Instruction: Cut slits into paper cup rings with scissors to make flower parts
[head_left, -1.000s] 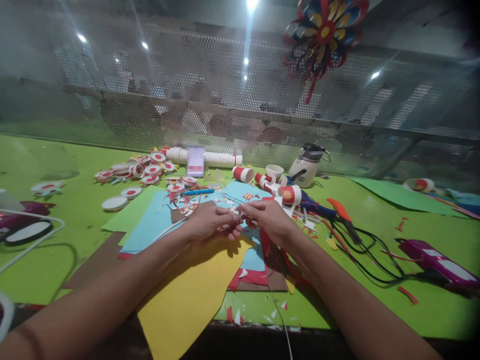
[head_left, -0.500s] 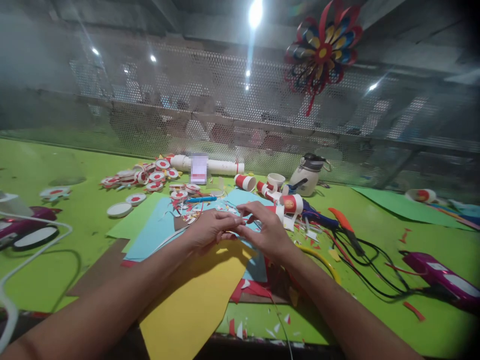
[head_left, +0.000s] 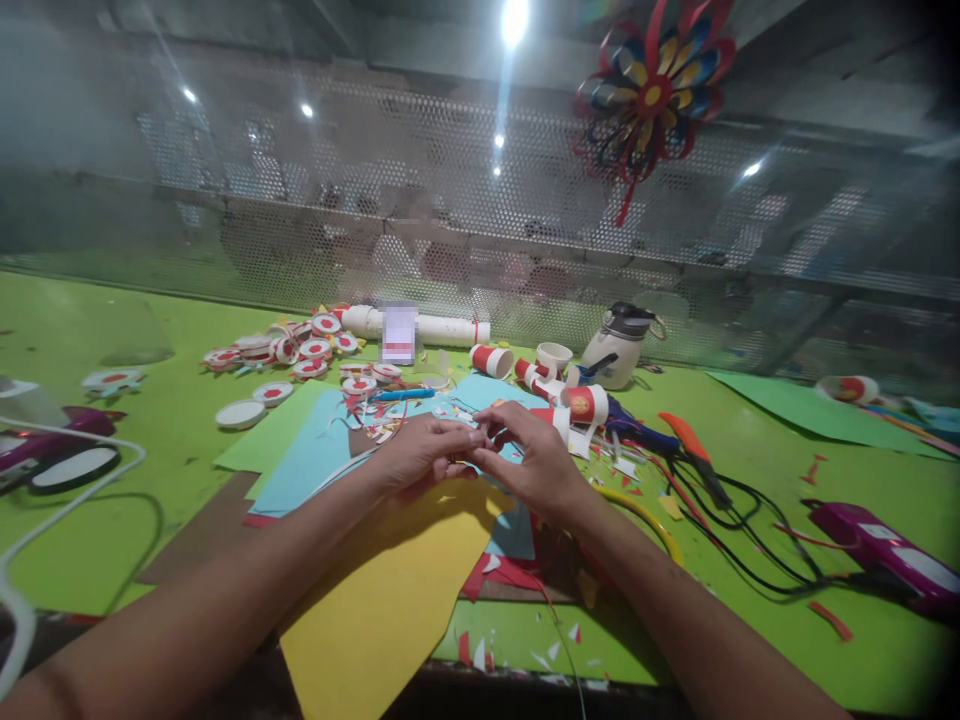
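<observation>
My left hand (head_left: 426, 452) and my right hand (head_left: 529, 455) meet fingertip to fingertip over the middle of the table. Both are closed in a pinch, and whatever lies between the fingers is too small and hidden to make out. Beneath them lies a yellow paper sheet (head_left: 390, 600), reaching to the table's front edge. Light blue paper (head_left: 300, 460) and small paper scraps (head_left: 386, 430) are just beyond my left hand. A blue pen-like tool (head_left: 405, 395) rests behind the scraps. Cut red and white paper cups (head_left: 585, 405) lie beyond my right hand.
Round red-and-white paper pieces (head_left: 315, 350) are heaped at back left, before a white tube (head_left: 450, 330). At right are a blue glue gun (head_left: 637, 428), an orange-handled tool (head_left: 686, 445), black cables and a purple device (head_left: 877, 550). A jug (head_left: 615, 350) stands behind. A paper flower (head_left: 652, 95) hangs above.
The fingers of both hands have shifted slightly against each other, still pinched together. The view has moved a little; the things on the table lie as before.
</observation>
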